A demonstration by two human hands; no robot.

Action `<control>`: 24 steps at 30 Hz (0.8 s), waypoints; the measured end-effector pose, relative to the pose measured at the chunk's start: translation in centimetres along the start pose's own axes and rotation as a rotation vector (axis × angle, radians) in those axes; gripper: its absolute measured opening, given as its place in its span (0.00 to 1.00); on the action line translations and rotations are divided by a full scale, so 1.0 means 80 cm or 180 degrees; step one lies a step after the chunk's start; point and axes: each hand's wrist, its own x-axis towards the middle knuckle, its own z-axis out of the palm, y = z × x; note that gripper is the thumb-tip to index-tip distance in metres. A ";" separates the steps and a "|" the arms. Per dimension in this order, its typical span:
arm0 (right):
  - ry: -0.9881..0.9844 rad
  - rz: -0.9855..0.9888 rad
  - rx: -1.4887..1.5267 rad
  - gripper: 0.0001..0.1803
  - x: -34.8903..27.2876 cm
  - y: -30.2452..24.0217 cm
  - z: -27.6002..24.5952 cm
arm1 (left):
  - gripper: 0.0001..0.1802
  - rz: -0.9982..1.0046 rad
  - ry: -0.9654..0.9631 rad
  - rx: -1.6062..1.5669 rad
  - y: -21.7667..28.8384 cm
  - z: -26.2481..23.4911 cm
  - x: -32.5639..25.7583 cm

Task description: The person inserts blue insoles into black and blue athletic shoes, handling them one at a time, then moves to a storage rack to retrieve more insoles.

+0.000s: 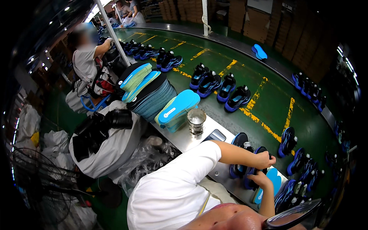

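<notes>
A black-and-blue sneaker (249,178) stands on the metal ledge beside the belt, with both my hands at its upper. My left hand (263,160) is closed at the top of the sneaker, fingers curled. My right hand (260,179) reaches up from below, its fingers bent against the shoe's side. What the fingertips pinch is too small to make out. A second sneaker (238,140) sits just left of it, partly behind my left forearm. Bright blue insoles (273,180) lie right beside my right hand.
Stacked insoles (153,94), a metal cup (196,121) and a phone (215,135) rest along the ledge. Sneakers line the green belt (264,111) with yellow marks. A white sack with black items (103,130) stands at left. A seated person (86,57) works farther along.
</notes>
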 end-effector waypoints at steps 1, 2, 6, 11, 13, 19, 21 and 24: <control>-0.0019 -0.0003 0.0032 0.37 -0.001 0.000 0.001 | 0.14 0.0105 -0.0055 0.0141 0.000 -0.001 0.000; 0.0056 -0.0099 0.0011 0.37 -0.002 0.000 0.003 | 0.14 0.0210 -0.0111 0.0283 0.000 -0.002 0.000; 0.0215 -0.0276 0.0111 0.37 -0.010 0.000 0.012 | 0.17 0.0329 -0.0544 0.0668 0.013 0.002 0.007; 0.0133 -0.0002 0.0032 0.40 -0.017 -0.015 0.013 | 0.25 -0.0314 -0.0765 0.0117 0.029 0.011 0.008; 0.0229 -0.0179 0.0028 0.39 -0.016 -0.011 0.017 | 0.30 -0.0645 -0.0933 -0.0250 0.036 0.019 0.011; -0.0093 -0.0365 0.0019 0.38 -0.013 0.002 0.009 | 0.34 -0.1837 -0.1296 -0.1456 0.050 0.006 0.034; 0.0058 -0.0667 0.0059 0.38 -0.016 0.009 0.012 | 0.34 -0.2054 -0.1559 -0.1647 0.057 0.000 0.051; 0.0765 -0.1149 -0.0130 0.39 -0.014 0.018 0.025 | 0.32 -0.1614 -0.1515 -0.1336 0.036 -0.040 0.045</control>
